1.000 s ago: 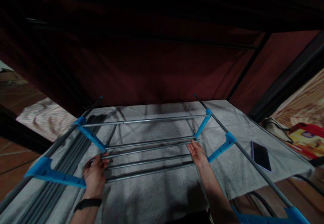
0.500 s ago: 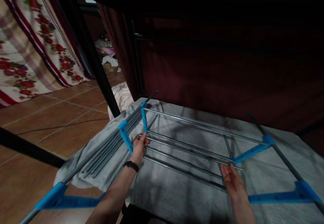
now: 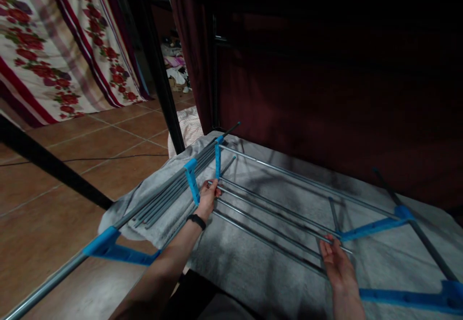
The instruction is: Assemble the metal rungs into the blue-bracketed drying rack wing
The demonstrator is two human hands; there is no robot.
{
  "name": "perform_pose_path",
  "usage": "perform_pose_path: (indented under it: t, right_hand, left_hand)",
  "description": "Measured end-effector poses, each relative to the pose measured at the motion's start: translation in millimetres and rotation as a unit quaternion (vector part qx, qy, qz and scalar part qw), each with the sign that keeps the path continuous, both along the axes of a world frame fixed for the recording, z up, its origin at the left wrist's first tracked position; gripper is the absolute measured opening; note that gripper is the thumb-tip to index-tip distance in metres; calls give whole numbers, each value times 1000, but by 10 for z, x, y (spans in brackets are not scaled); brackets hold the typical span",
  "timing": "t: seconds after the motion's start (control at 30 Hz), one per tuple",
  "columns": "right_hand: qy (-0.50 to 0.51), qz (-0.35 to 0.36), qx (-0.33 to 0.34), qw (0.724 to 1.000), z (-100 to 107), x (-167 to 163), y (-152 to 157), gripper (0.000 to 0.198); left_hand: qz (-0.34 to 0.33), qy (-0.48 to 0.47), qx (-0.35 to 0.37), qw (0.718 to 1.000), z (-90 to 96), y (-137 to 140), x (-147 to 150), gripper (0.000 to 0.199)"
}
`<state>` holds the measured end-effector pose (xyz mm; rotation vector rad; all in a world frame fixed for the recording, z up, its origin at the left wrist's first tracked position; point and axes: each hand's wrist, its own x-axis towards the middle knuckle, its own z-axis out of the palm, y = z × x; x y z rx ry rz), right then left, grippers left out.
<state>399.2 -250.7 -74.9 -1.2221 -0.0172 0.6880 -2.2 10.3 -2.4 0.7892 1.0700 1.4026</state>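
Observation:
A half-assembled rack frame of grey metal tubes and blue plastic brackets lies on a grey blanket (image 3: 253, 267). My left hand (image 3: 207, 198), with a black band on the wrist, is closed around the left end of a thin metal rod (image 3: 271, 213). Near the rod's other end, my right hand (image 3: 336, 259) pinches it from below, and the tip sticks out past the fingers. Close to my left hand stand two blue brackets, one nearer (image 3: 192, 182) and one farther (image 3: 217, 160). Beyond my right hand is another blue bracket (image 3: 372, 226). Other rods run parallel to the held one.
Several loose grey rods (image 3: 170, 199) lie bundled on the blanket at the left. A dark metal post (image 3: 162, 69) rises behind them. Dark red cloth (image 3: 307, 103) hangs along the back. A cable (image 3: 83, 159) crosses the tiled floor near a flowered curtain (image 3: 72, 45).
The view has turned left, so most things sit farther right. Both hands keep their grip on the rod, which has barely moved relative to the frame.

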Motion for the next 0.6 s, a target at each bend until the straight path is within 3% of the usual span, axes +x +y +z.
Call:
perform_pose_path:
  t: [0.2, 0.37, 0.6]
  right_hand:
    - [-13, 26, 8, 1000, 58, -2, -33, 13]
    - [-40, 15, 0, 999, 34, -14, -27, 17]
    - [39, 0, 27, 999, 11, 33, -31, 23]
  left_hand:
    - [9, -3, 1, 1000, 5, 9, 7, 54]
    - [-22, -30, -11, 999, 1, 27, -18, 44]
    - [-11, -18, 1, 1000, -57, 25, -11, 46]
